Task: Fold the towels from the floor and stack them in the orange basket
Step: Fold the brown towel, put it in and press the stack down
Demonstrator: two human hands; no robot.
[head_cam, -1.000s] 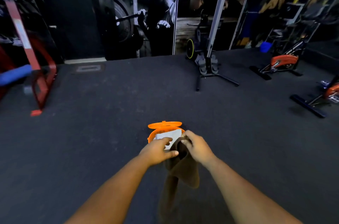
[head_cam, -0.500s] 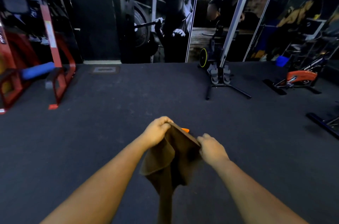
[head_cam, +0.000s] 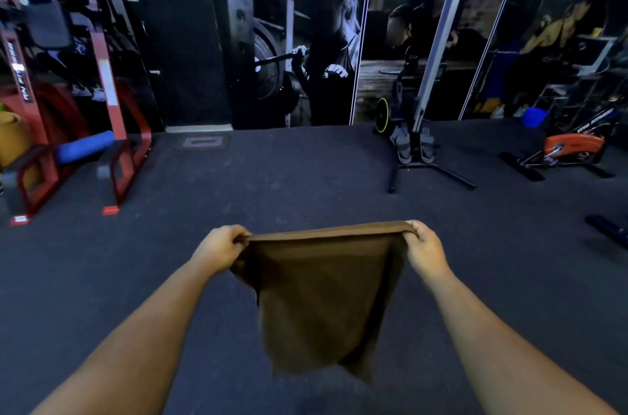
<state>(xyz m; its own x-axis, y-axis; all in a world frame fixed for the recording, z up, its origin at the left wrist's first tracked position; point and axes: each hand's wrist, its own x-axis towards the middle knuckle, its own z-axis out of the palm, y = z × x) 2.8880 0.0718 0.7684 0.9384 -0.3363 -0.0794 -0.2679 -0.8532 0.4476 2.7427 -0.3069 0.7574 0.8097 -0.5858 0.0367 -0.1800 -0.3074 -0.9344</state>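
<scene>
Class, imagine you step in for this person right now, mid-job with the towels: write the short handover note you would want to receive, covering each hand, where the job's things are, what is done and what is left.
Left hand: grips the top left corner of the brown towel.
Right hand: grips the top right corner.
Towel: held up off the dark floor, top edge stretched level between the hands, the rest hanging down. It looks unfolded or at most doubled.
Orange basket: not visible in this view, so its contents cannot be checked; it may be hidden behind the towel.
Done: one towel picked up and spread.
Left: fold this towel, place it in the basket, then look for any others on the floor.
</scene>
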